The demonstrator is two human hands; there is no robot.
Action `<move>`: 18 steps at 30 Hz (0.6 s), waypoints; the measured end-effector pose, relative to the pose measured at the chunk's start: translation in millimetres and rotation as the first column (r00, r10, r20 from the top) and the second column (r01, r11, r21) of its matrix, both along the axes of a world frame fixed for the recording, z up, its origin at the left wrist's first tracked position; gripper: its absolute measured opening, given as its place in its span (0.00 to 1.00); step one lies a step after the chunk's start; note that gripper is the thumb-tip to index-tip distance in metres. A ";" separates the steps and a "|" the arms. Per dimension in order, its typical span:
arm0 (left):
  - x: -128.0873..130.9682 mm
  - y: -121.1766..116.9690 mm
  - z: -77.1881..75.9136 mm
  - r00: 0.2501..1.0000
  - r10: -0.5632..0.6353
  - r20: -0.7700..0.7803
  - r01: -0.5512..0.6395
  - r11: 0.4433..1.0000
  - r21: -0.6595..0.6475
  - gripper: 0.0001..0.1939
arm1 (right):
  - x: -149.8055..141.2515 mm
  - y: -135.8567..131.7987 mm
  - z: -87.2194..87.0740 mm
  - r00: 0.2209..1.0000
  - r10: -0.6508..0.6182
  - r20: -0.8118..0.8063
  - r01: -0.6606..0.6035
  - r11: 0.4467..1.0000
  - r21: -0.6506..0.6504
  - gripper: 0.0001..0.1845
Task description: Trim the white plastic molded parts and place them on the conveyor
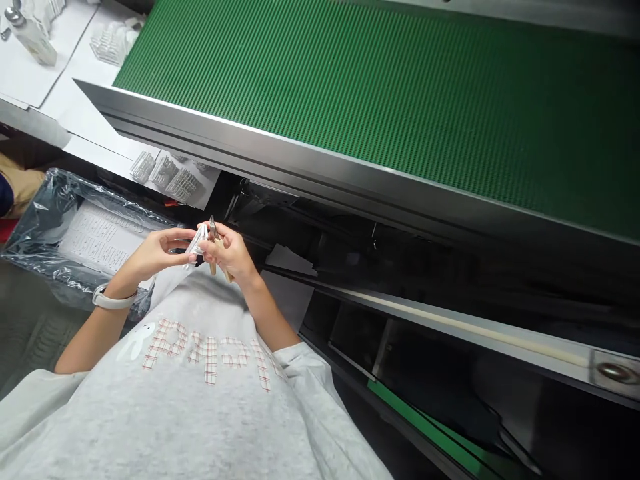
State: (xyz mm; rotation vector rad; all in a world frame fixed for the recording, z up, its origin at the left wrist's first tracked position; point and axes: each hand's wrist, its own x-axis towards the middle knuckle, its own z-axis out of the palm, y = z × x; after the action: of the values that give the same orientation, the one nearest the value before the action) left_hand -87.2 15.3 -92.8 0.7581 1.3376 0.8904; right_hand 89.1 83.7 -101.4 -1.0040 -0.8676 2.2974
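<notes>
Close in front of my body, both hands meet over a small white plastic part (197,244). My left hand (159,253) comes from the left, its fingers closed on that part's edge. My right hand (233,255) holds a pair of pliers (213,230), whose short metal jaws point up and whose tan handles stick out below the palm. The right thumb and fingertips also touch the white part. What exactly the part's shape is, the fingers partly hide.
A crate lined with clear plastic (45,200) holds flat white pieces at the left. Clusters of white parts (183,185) stand on a paper-covered table (83,120), with a bottle (35,40) farther back. A green conveyor belt (350,80) with a metal edge (280,143) runs across ahead.
</notes>
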 end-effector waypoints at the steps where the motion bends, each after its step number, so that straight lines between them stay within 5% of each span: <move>1: -0.8 1.1 -0.3 1.000 0.000 -0.004 0.000 1.000 -0.006 0.31 | -1.2 0.6 -1.6 1.000 -0.002 -0.005 0.002 1.000 -0.006 0.36; 13: -12.5 6.8 -21.1 0.986 0.074 -0.148 -0.077 0.997 -0.011 0.36 | -20.9 10.2 -17.3 0.999 -0.001 -0.032 -0.001 0.999 -0.039 0.39; 18: -66.4 25.6 -42.0 0.885 0.234 -0.403 -0.259 0.966 -0.009 0.37 | -31.0 15.4 -26.8 0.994 -0.096 0.058 0.099 0.993 -0.060 0.45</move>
State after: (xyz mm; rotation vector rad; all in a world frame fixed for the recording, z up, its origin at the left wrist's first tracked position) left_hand -153.7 40.9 -134.8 0.7570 1.8495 0.9177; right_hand 58.1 99.1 -128.2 -1.1168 -0.7544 2.2365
